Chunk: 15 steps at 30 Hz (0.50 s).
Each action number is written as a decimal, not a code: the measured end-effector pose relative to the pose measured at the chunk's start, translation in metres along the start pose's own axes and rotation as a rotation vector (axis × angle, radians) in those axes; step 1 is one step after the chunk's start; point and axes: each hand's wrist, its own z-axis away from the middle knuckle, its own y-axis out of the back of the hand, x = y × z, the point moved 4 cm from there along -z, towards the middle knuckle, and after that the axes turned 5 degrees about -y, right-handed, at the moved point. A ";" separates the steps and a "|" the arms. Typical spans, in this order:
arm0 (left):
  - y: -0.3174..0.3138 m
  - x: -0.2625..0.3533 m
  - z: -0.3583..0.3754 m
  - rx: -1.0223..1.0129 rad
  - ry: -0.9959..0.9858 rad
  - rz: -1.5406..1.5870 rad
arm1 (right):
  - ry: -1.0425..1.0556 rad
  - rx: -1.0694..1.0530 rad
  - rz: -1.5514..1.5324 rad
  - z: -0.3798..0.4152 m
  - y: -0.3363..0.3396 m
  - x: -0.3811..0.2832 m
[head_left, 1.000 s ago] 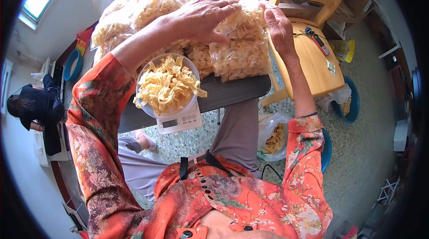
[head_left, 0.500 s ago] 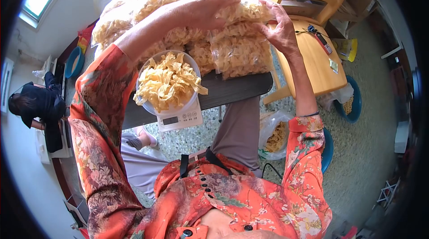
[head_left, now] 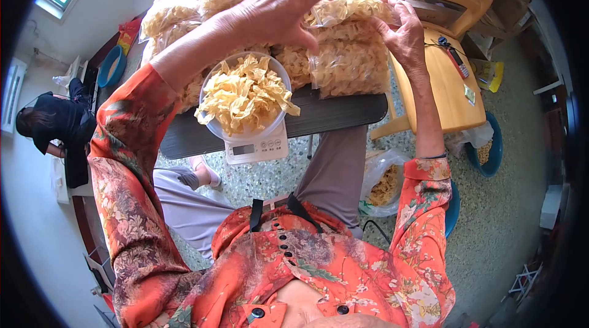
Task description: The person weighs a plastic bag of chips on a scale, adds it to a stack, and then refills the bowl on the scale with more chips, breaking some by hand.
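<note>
My left hand (head_left: pixel 282 8) is raised over the stacked bags, its fingers apart and nothing in them. A clear plastic bag of pale-yellow dried strips (head_left: pixel 346 8) lies on top of the stack, and my right hand (head_left: pixel 403 37) has its thumb and fingers around the right end. Beneath it are several similar filled bags (head_left: pixel 350 67). Closer to my body, a clear round tub (head_left: pixel 283 76) heaped with loose dried strips (head_left: pixel 245 92) stands on a white kitchen scale (head_left: pixel 257 149), whose display I cannot read.
The dark table (head_left: pixel 343 110) has its front edge before my knees. On the right stands a wooden chair (head_left: pixel 451 101) with a red phone-like device (head_left: pixel 457 63). An open plastic bag (head_left: pixel 385 184) and blue basins (head_left: pixel 488 150) are on the floor. Another person (head_left: pixel 55 119) is at far left.
My left hand has come off the top bag and lifted, its fingers spreading. My right hand stays at that bag's right end. The whole view has shifted slightly.
</note>
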 end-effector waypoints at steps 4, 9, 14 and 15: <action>-0.019 0.007 0.002 0.029 -0.047 -0.169 | -0.024 -0.006 -0.035 0.000 0.000 -0.004; -0.020 -0.002 0.001 0.075 0.016 -0.083 | -0.015 -0.024 -0.032 0.000 0.002 -0.007; -0.019 -0.006 0.003 0.183 -0.089 0.101 | 0.010 -0.036 -0.053 0.002 0.003 -0.006; -0.020 -0.007 0.003 0.185 -0.094 0.103 | 0.011 -0.048 -0.101 0.003 0.004 -0.006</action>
